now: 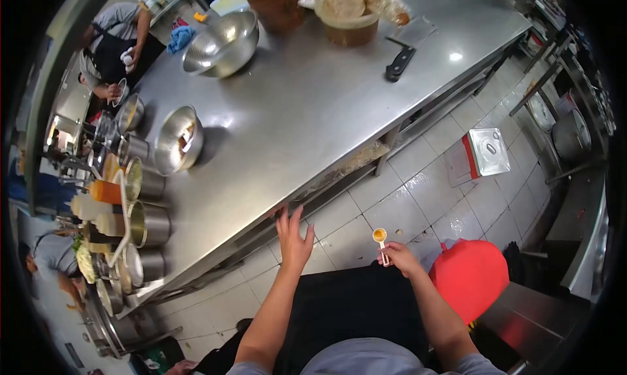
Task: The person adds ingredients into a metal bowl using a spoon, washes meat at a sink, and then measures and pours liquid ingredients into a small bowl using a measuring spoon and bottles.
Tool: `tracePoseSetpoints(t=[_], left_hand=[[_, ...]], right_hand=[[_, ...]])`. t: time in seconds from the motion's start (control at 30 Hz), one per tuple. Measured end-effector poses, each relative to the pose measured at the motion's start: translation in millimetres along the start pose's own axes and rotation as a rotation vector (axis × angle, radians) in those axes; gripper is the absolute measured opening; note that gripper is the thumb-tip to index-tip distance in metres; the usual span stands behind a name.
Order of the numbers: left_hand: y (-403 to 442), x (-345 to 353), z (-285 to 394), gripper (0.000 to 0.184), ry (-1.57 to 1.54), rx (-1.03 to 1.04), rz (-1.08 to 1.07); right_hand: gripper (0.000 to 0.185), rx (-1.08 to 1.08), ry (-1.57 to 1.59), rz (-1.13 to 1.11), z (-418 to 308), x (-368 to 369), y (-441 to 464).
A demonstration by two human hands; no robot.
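My right hand (401,258) pinches the handle of a small white measuring spoon (379,236), which has something orange-yellow in its bowl. The spoon is held over the tiled floor, in front of my dark apron (359,303). With fingers spread and nothing in it, my left hand (294,243) is close to the front edge of the steel table (281,133). On that table a steel bowl (179,141) contains a few brown and white pieces.
A large steel bowl (222,45), a tub (346,25) and a black-handled knife (400,63) are farther along the table. Steel pots (149,225) and sauce bottles line its left side. A red round object (469,280) is at my right. Co-workers (117,45) stand across.
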State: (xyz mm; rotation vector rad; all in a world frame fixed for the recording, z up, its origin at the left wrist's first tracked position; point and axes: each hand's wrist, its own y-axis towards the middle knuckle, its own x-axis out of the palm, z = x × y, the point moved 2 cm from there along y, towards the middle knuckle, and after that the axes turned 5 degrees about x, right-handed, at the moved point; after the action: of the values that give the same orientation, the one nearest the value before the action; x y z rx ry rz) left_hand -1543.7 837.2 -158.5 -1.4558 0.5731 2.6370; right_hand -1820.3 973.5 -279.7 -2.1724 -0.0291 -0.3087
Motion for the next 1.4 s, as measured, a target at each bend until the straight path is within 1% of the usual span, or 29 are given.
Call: tracePoseSetpoints(t=[0.07, 0.1, 0.17, 0.2, 0.27, 0.33, 0.4, 0.43, 0.47, 0.53, 0.6, 0.63, 0.7, 0.77, 0.8, 0.87, 0.9, 0.97, 1.0, 1.07, 1.13, 1.17, 1.2, 1.23, 1.27, 1.3, 1.33, 1.37, 1.4], left_hand=[[22, 30, -16, 0.061, 0.092, 0.001, 0.020], [31, 50, -28, 0.061, 0.093, -0.007, 0.033], [46, 87, -55, 0.074, 0.091, -0.051, 0.069], [58, 95, -60, 0.074, 0.094, -0.055, 0.078], [85, 103, -58, 0.081, 0.020, -0.272, -0.259], [99, 113, -66, 0.078, 0.092, -0.269, -0.187], [121, 141, -101, 0.073, 0.137, -0.033, 0.195], [131, 146, -106, 0.071, 0.160, 0.042, 0.239], [134, 148, -104, 0.068, 0.179, 0.118, 0.276], [133, 155, -111, 0.066, 0.235, 0.108, 0.262], [134, 158, -114, 0.063, 0.247, 0.119, 0.308], [137, 156, -119, 0.062, 0.263, 0.175, 0.312], [138, 162, -113, 0.061, 0.277, 0.268, 0.281], [132, 158, -109, 0.063, 0.264, 0.174, 0.304], [133, 157, -113, 0.063, 0.279, 0.189, 0.298], [131, 156, -115, 0.063, 0.405, 0.299, 0.411], [127, 156, -99, 0.063, 0.418, 0.300, 0.413], [118, 149, -89, 0.065, 0.405, 0.468, 0.622], [110, 147, -82, 0.065, 0.410, 0.458, 0.637], [75, 140, -66, 0.059, 0.344, 0.555, 0.710], [9, 154, -67, 0.047, -0.170, 0.540, 0.412], [-24, 169, -61, 0.035, -0.374, 0.512, 0.282], [-46, 177, -66, 0.029, -0.058, 0.538, 0.106], [-60, 195, -92, 0.027, -0.125, 0.271, 0.075], [-60, 208, -132, 0.025, -0.267, -0.031, 0.161], [-53, 222, -182, 0.029, -0.652, -0.434, 0.357], [-43, 225, -232, 0.033, -0.594, -0.624, 0.489], [-31, 229, -272, 0.033, -0.632, -0.779, 0.635], [-15, 232, -295, 0.033, -0.788, -0.844, 0.741]], right_hand=[[0.019, 0.000, -0.059, -0.034, 2, -9, 42], [0.019, 0.013, -0.057, -0.053, 5, -13, 66], [0.020, 0.026, -0.058, -0.078, 11, -20, 110], [0.019, 0.035, -0.119, -0.085, 10, -25, 133], [0.018, 0.038, -0.186, -0.091, 7, -36, 173], [0.018, 0.001, -0.270, -0.098, 4, -39, 203], [0.016, -0.032, -0.288, -0.093, 10, -47, 243], [0.016, -0.064, -0.397, -0.115, 6, -50, 251], [0.017, -0.089, -0.500, -0.135, 5, -55, 254], [0.018, -0.157, -0.642, -0.130, -6, -59, 251], [0.021, -0.143, -0.629, -0.103, -2, -70, 255], [0.021, -0.134, -0.580, -0.093, -5, -73, 253], [0.022, -0.149, -0.674, -0.068, -6, -83, 241], [0.022, -0.132, -0.615, -0.059, 3, -92, 239], [0.022, -0.125, -0.602, -0.046, 3, -91, 239], [0.023, -0.136, -0.627, -0.051, 2, -93, 232], [0.023, -0.150, -0.585, -0.056, 3, -102, 226], [0.024, -0.167, -0.566, -0.050, 3, -102, 227], [0.024, -0.154, -0.562, -0.062, 6, -104, 229], [0.024, -0.147, -0.585, -0.083, 7, -105, 228], [0.023, -0.133, -0.598, -0.065, 6, -105, 221], [0.023, -0.145, -0.622, -0.074, 5, -105, 219], [0.023, -0.137, -0.622, -0.061, 6, -108, 219], [0.023, -0.134, -0.620, -0.044, 6, -110, 219], [0.023, -0.137, -0.608, -0.041, 6, -112, 221], [0.023, -0.134, -0.607, -0.046, 9, -115, 225], [0.024, -0.132, -0.606, -0.048, 10, -117, 228], [0.021, -0.121, -0.581, -0.041, 10, -113, 232], [0.021, -0.110, -0.556, -0.037, 12, -112, 234]])
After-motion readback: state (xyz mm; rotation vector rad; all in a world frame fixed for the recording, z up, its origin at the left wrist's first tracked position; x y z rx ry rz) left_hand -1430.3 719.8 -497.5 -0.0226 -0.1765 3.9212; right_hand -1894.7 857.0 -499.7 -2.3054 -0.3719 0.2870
